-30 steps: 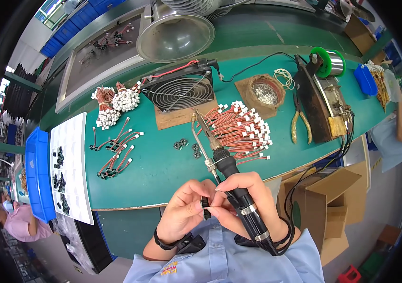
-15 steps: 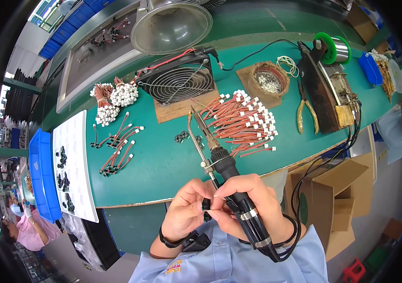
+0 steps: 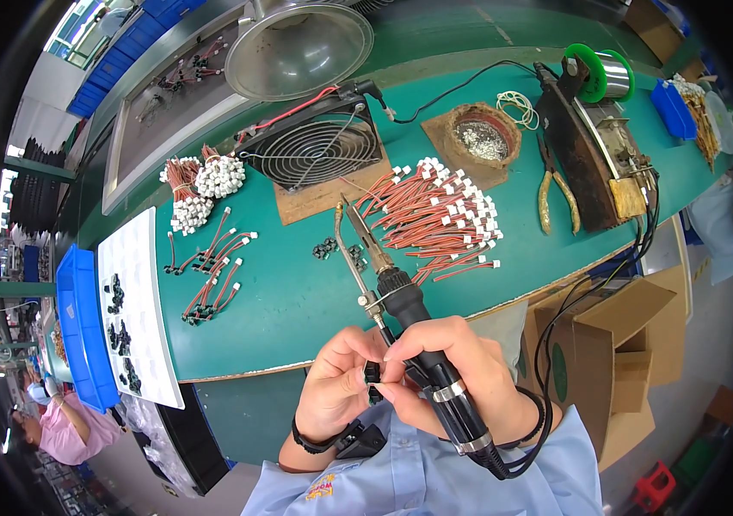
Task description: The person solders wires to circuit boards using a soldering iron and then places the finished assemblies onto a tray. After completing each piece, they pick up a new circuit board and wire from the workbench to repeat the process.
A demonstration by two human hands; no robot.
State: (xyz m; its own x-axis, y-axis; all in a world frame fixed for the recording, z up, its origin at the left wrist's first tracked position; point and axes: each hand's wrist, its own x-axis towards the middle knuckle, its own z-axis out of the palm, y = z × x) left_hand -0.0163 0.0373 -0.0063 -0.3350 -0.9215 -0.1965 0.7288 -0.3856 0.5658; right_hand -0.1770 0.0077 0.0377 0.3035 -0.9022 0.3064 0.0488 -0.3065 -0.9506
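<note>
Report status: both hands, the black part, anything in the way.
Left hand pinching small black part, partly hidden by the grip. Right hand holding soldering iron, also at that part. Iron juts over green bench, tip away from body; nothing seen blocking.

Soldering-iron handle — black, tabletop — green

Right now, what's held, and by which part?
Left grip: small black part, near its left side; exact contact hidden. Right grip: soldering iron, around its black handle; fingertips also at the small part.
</note>
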